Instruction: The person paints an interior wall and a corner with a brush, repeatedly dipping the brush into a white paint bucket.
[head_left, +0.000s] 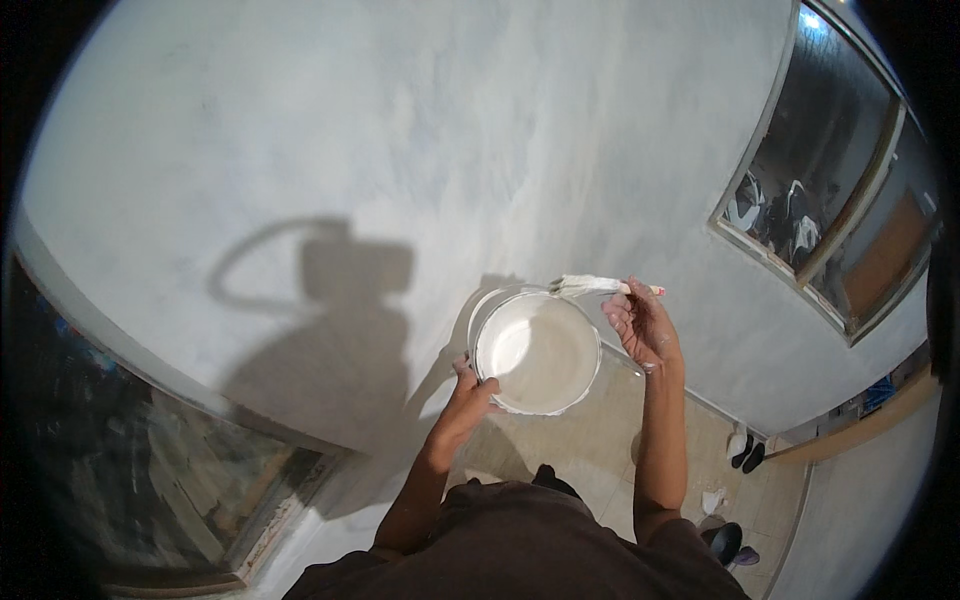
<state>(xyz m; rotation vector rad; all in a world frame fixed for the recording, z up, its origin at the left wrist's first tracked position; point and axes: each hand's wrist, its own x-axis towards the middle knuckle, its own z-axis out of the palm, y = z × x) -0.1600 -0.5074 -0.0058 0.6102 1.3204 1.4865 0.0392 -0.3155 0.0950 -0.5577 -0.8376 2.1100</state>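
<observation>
My left hand (472, 394) grips the rim of a white plastic bucket (559, 360) at its lower left side, thumb over the edge. Whitish paint coats the bucket's inside; how deep it lies I cannot tell. Held in my right hand (643, 322) is a paintbrush (592, 286), its handle between thumb and fingers. The brush lies nearly level, with its white-coated bristles pointing left, just at or above the bucket's far rim. White smears mark my right fingers and wrist. In front of me rises a wall (465, 150) with patchy whitish paint.
A framed window (825, 172) is set in the wall at upper right, another framed opening (172, 465) at lower left. Dark shoes (748, 455), a white scrap (712, 500) and a dark bowl-like container (724, 541) lie on the tiled floor (600, 442) at right. My shadow falls on the wall.
</observation>
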